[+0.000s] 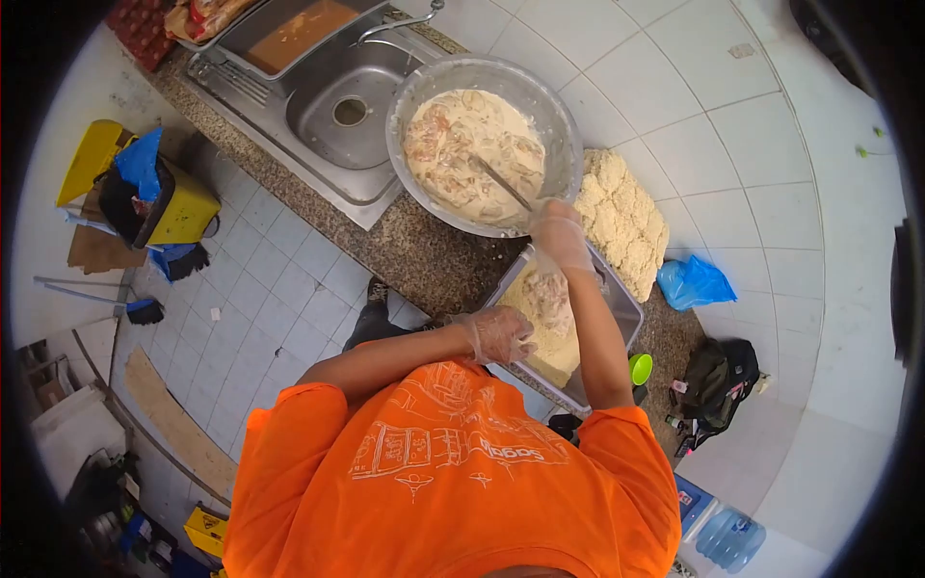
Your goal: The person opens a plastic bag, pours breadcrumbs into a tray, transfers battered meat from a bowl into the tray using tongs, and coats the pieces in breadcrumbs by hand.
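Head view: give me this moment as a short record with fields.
left hand: gloved, curled, by the bin; grip unclear
right hand: gloved, holding the utensil
utensil: angled into the metal bowl
metal bowl: pieces in pale batter
bin: crumbs and a pale piece
heap: crumb-covered, between bin and tiled wall
sink: left of the bowl

Bowl (561, 135) between sink (313, 111) and tray (626, 310)

Utensil (503, 183) tip hidden in mixture (472, 120); tub (281, 75) cut off.
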Tool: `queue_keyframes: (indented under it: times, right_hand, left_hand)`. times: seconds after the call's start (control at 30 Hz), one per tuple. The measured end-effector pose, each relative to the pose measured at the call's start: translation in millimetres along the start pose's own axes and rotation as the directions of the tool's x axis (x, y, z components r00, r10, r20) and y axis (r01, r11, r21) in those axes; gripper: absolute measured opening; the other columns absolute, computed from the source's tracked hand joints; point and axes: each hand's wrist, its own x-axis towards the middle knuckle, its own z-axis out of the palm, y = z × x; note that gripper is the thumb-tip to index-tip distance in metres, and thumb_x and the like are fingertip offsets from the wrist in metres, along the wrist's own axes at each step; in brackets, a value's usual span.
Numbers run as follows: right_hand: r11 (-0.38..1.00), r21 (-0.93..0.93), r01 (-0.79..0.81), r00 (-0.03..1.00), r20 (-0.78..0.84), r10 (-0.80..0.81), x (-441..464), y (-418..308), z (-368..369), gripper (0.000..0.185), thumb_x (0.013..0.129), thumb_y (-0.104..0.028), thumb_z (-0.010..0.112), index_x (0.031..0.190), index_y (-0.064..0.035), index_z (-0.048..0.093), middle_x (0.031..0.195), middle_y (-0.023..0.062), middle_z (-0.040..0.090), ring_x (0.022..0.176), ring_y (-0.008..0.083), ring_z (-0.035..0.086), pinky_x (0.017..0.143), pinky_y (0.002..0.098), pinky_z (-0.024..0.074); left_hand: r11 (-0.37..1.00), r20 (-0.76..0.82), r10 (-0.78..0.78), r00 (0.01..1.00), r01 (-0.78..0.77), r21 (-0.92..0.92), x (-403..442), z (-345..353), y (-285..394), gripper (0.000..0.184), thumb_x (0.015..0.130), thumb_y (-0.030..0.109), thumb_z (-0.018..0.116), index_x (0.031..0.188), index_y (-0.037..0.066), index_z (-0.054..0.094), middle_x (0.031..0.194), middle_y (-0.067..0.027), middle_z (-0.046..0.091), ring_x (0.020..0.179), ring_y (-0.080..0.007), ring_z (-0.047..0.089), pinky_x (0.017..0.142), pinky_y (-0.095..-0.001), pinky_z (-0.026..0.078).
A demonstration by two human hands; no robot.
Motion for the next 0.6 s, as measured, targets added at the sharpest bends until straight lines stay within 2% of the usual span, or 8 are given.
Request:
queue_keyframes:
  times: [0.07,0.13,0.17,0.23,0.27,0.33,0.5,0.6]
  right_hand:
    - [0.993,-0.081,0.082,0.997,0.013,-0.081,-21,12,-4,0.014,0.081,-0.011,0.058,0.083,-0.0017,0.068,0.08,0.0196,0.067,0.074,0.0347,0.067,0.068,0.041,0.0533]
    - [0.842,0.465,-0.275,0.96,0.091,0.263,-58,-5,-85,0.019,0.082,-0.017,0.063,0.082,0.0015,0.067,0.075,0.0189,0.066,0.063,0.0302,0.064,0.062,0.0395,0.0511]
    - [0.838,0.461,-0.292,0.955,0.095,0.28,-76,-5,-101,0.019,0.082,-0.017,0.063,0.082,0.0015,0.067,0.075,0.0189,0.066,0.063,0.0302,0.064,0.062,0.0395,0.0511]
    - [0.398,0.648,-0.649,0.747,0.446,0.493,-117,2,-122,0.022,0.081,-0.019,0.068,0.086,0.0021,0.068,0.071,0.0098,0.063,0.055,0.019,0.057,0.055,0.0327,0.0465]
    - [0.383,0.639,-0.667,0.729,0.454,0.512,-141,3,-126,0.022,0.081,-0.019,0.068,0.086,0.0021,0.068,0.071,0.0098,0.063,0.055,0.019,0.057,0.055,0.0327,0.0465]
    - [0.007,0.82,-0.573,0.676,0.468,0.569,-189,3,-134,0.024,0.081,-0.021,0.071,0.092,0.0012,0.071,0.068,0.0013,0.06,0.054,0.0097,0.051,0.051,0.0251,0.0415]
    - [-0.084,0.69,-0.719,0.486,0.585,0.649,-266,4,-135,0.031,0.08,-0.023,0.074,0.102,-0.001,0.073,0.066,-0.0014,0.059,0.057,0.008,0.053,0.052,0.0249,0.0427]
    - [0.194,0.383,-0.903,0.387,0.531,0.754,-276,5,-133,0.035,0.081,-0.027,0.073,0.107,-0.0048,0.071,0.063,0.0035,0.061,0.058,0.0153,0.058,0.058,0.0337,0.0463]
  left_hand:
    - [1.0,0.018,-0.003,1.0,0.003,0.001,1,2,0,0.041,0.087,0.04,0.054,0.08,0.0,0.06,0.081,-0.022,0.062,0.083,-0.0403,0.062,0.079,-0.0455,0.05]
    - [0.999,-0.044,0.024,0.999,-0.025,-0.025,1,4,-2,0.041,0.086,0.04,0.056,0.078,0.001,0.06,0.081,-0.0222,0.061,0.083,-0.0408,0.061,0.079,-0.0459,0.049]
    - [0.999,-0.031,0.036,0.999,-0.037,-0.029,1,4,-2,0.041,0.086,0.04,0.056,0.078,0.001,0.06,0.081,-0.0222,0.061,0.083,-0.0408,0.061,0.079,-0.0459,0.049]
    - [0.995,-0.108,0.087,0.99,-0.091,-0.033,1,3,0,0.036,0.087,0.034,0.058,0.075,0.001,0.059,0.076,-0.0203,0.061,0.077,-0.0385,0.061,0.074,-0.0452,0.049]
    - [0.994,-0.088,0.1,0.991,-0.105,-0.044,1,4,0,0.036,0.087,0.034,0.058,0.075,0.001,0.059,0.076,-0.0203,0.061,0.077,-0.0385,0.061,0.074,-0.0452,0.049]
    - [0.987,-0.124,0.138,0.983,-0.146,-0.061,5,5,-3,0.035,0.087,0.032,0.06,0.074,0.0,0.058,0.077,-0.0203,0.061,0.076,-0.0387,0.06,0.072,-0.0448,0.048]
    - [0.994,-0.045,0.05,0.998,-0.054,-0.094,7,-7,10,0.03,0.085,0.029,0.063,0.073,0.002,0.058,0.076,-0.0178,0.061,0.076,-0.0369,0.06,0.071,-0.0435,0.048]
    - [0.995,-0.079,0.038,0.996,-0.045,-0.087,6,-6,10,0.028,0.085,0.028,0.063,0.074,0.003,0.058,0.076,-0.0169,0.061,0.077,-0.0363,0.06,0.072,-0.0433,0.048]
